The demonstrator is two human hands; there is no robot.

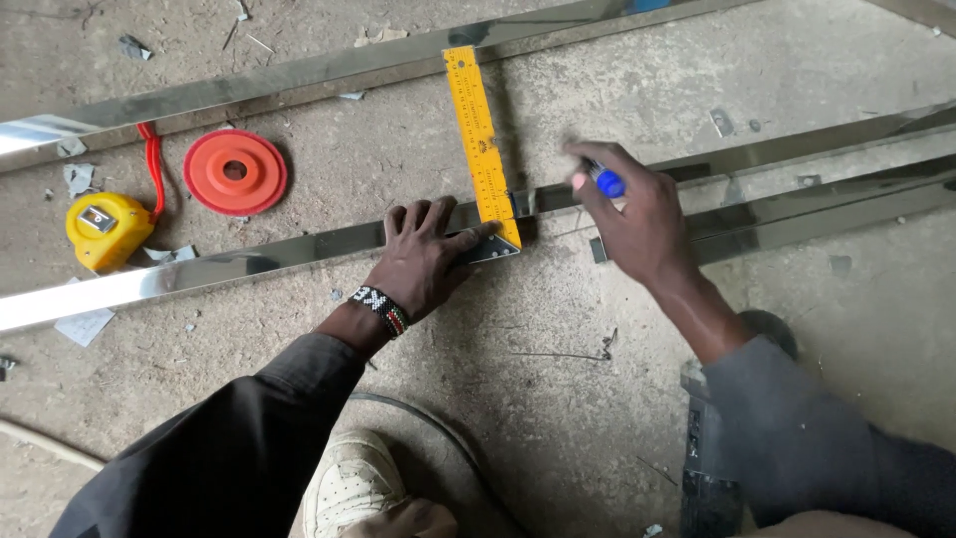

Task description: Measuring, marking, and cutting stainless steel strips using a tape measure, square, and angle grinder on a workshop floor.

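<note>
While right hand [637, 219] grips half-hidden blue marker [607, 182], left fingers [438, 221] flat on yellow square [481, 144].

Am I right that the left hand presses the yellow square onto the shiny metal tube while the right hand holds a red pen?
Not quite: in the head view the pen in the right hand is blue. The left hand does press the yellow square onto the shiny metal tube.

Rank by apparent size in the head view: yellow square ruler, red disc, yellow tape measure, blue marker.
1. Yellow square ruler, longest by far.
2. Red disc.
3. Yellow tape measure, slightly smaller than the disc.
4. Blue marker, mostly hidden in the right hand, so unsure.
</note>
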